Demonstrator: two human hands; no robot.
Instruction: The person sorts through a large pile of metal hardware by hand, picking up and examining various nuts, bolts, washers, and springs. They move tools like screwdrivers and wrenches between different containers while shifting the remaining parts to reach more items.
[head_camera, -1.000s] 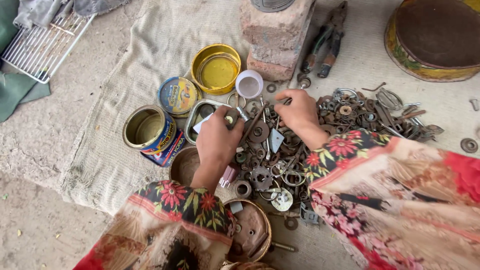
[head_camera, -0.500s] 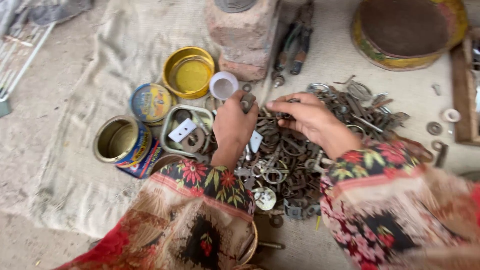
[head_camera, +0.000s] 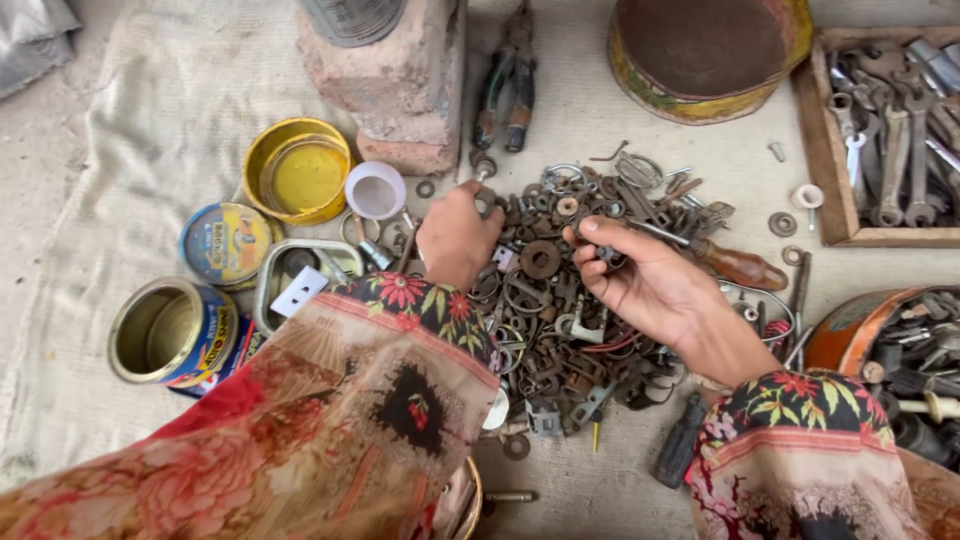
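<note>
My left hand (head_camera: 458, 238) is curling closed over a piece in the rusty heap of washers, rings and brackets (head_camera: 560, 300). My right hand (head_camera: 640, 285) is pinching a small dark metal part (head_camera: 607, 255), palm half open.

- The floor (head_camera: 620, 110) is bare, dusty concrete, with a pale cloth (head_camera: 130, 130) spread over its left part.
- A heap of rusty metal parts (head_camera: 560, 300) lies in the middle.
- On the cloth stand a yellow tin (head_camera: 297, 170), a blue-labelled can (head_camera: 175, 332) and a white cup (head_camera: 375, 190).
- A brick (head_camera: 400, 80), pliers (head_camera: 508, 85), a round rusty tin (head_camera: 705, 55) and a wooden tray of spanners (head_camera: 830, 160) sit at the far edge.
</note>
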